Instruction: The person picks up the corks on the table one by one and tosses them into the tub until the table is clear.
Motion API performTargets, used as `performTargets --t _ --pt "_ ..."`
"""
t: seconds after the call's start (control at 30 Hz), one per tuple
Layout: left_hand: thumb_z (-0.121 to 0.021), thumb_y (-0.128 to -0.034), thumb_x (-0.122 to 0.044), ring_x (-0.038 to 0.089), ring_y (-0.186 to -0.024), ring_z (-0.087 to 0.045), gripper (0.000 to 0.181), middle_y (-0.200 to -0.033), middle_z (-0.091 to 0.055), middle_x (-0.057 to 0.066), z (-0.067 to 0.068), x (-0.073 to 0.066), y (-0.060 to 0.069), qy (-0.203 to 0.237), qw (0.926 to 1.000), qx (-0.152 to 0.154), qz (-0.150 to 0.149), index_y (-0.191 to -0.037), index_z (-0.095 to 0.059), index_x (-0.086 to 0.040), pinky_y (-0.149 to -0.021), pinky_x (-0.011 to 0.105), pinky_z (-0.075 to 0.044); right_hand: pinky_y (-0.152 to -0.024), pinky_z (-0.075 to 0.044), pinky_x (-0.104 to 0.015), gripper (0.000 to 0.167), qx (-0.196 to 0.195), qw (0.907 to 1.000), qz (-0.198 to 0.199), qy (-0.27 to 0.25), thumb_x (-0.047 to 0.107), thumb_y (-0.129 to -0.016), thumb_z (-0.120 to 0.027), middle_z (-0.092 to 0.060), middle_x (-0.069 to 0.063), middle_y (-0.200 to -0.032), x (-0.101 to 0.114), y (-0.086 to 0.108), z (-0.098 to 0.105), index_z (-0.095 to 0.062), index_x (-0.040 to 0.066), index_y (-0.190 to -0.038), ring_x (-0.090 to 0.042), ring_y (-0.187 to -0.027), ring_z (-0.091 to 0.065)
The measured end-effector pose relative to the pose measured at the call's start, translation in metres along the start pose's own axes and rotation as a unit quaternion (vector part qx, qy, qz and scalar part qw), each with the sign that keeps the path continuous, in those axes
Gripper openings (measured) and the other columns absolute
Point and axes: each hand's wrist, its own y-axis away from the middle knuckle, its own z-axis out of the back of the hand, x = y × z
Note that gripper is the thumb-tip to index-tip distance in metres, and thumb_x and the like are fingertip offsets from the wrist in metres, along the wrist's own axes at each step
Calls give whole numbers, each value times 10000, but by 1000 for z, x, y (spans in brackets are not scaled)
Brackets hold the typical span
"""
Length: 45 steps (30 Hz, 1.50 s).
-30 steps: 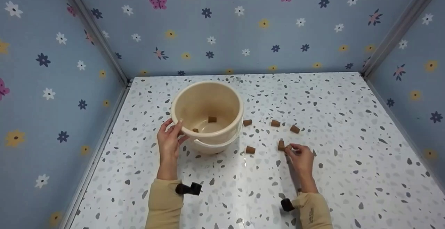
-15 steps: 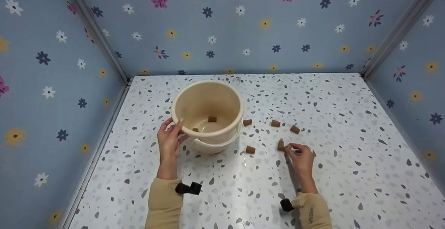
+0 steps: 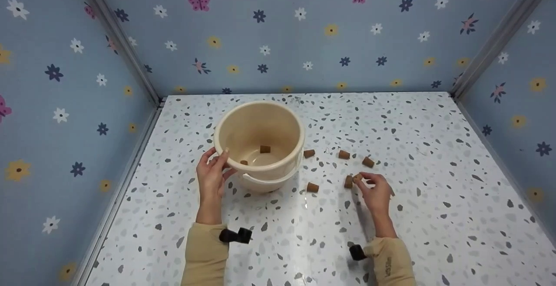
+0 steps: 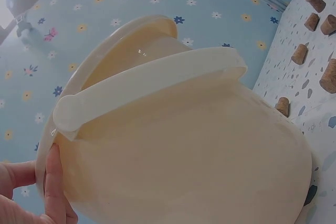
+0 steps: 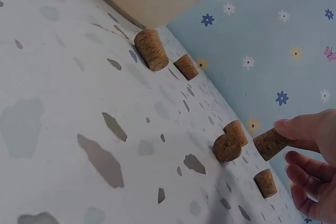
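A cream plastic bucket [image 3: 278, 174] leans on the speckled table, its mouth tipped toward me. My left hand [image 3: 211, 175] grips its rim, thumb over the edge and fingers along the outer wall. Two corks [image 3: 265, 149] lie inside, one partly hidden by the rim. Between thumb and fingertips, my right hand [image 3: 376, 192] pinches a cork [image 5: 271, 144], held a little off the table. Close beside it on the table lies another cork [image 3: 349, 182]. More corks are scattered around, such as one near the bucket [image 3: 312, 187] and one farther right [image 3: 368, 162].
The bucket's white handle [image 4: 157, 85] hangs down along its near side. Further loose corks lie behind, one by the bucket [image 3: 309, 153] and one to its right [image 3: 344, 154]. A flowered blue wall [image 3: 304, 38] encloses the table at the back and both sides.
My right hand has lifted slightly up and away from the table with the cork in its fingers. The neighbouring cork has shifted a little left. The left hand and bucket have stayed put.
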Motion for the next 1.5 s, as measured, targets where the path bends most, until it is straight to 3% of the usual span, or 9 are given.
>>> performTargets --t 0.1,0.33,0.47,0.73,0.8,1.0,1.17,1.37,1.5 --pt "-630 -825 -100 125 -580 -567 423 -758 -519 54 -7 -13 16 -141 9998 -92 -50 -1182 -429 5 -554 285 -537 -694 -453 -380 198 -84 9998 207 0 96 -753 -705 -599 -139 -888 7 -3 0 -672 1 -923 -268 -821 -542" --pt "-706 -762 -178 235 -644 -598 468 -830 -562 125 23 39 -42 241 9994 117 -207 -1156 -483 -60 -543 382 -537 -688 -456 -395 203 -103 9978 644 -125 116 -742 -719 -605 -136 -930 27 -10 -1 -676 9 -910 -264 -815 -546" --pt "-718 -749 -211 231 -673 -607 499 -864 -581 114 28 46 -50 103 9998 41 -153 -1175 -484 -96 -577 395 -538 -694 -460 -408 207 -72 9960 877 -143 119 -744 -717 -599 -137 -920 39 -14 -1 -672 6 -912 -261 -818 -544" --pt "-670 -798 -154 140 -629 -564 497 -888 -553 129 -2 -6 11 -137 9999 41 -92 -1210 -423 -29 -575 301 -538 -674 -456 -408 191 -68 9890 1443 -302 91 -742 -716 -593 -119 -864 66 -21 -4 -678 9 -910 -290 -802 -547" --pt "-683 -786 -165 165 -641 -582 496 -895 -572 137 6 7 -5 -28 9999 119 -116 -1201 -439 -46 -562 323 -540 -668 -453 -385 192 -33 9879 1516 -310 97 -744 -715 -589 -116 -862 74 -21 -4 -677 12 -912 -285 -797 -546" --pt "-706 -759 -257 259 -732 -613 533 -960 -592 138 45 75 -84 21 9996 256 -131 -1217 -463 -131 -600 415 -535 -649 -450 -352 192 37 9816 1832 -538 115 -740 -720 -593 -108 -863 94 -24 -6 -682 26 -905 -244 -775 -545" --pt "-747 -690 -352 319 -785 -608 600 -1008 -576 163 54 105 -111 -79 9986 86 -510 -1204 -485 -188 -615 462 -523 -654 -452 -352 204 39 9751 2086 -757 145 -744 -718 -594 -108 -858 110 -28 -9 -682 29 -909 -255 -786 -546" --pt "-755 -662 -391 335 -810 -602 610 -1024 -572 175 53 105 -111 -169 9981 32 -597 -1182 -506 -191 -630 467 -520 -657 -445 -316 210 53 9666 2401 -898 162 -754 -712 -599 -105 -860 133 -30 -12 -680 29 -915 -238 -795 -547" --pt "-745 -699 -327 266 -747 -615 580 -978 -587 143 41 75 -79 -70 9991 183 -389 -1185 -490 -136 -601 407 -536 -644 -447 -321 197 30 9594 2641 -994 152 -748 -717 -599 -78 -845 146 -28 -17 -682 36 -904 -222 -778 -545"
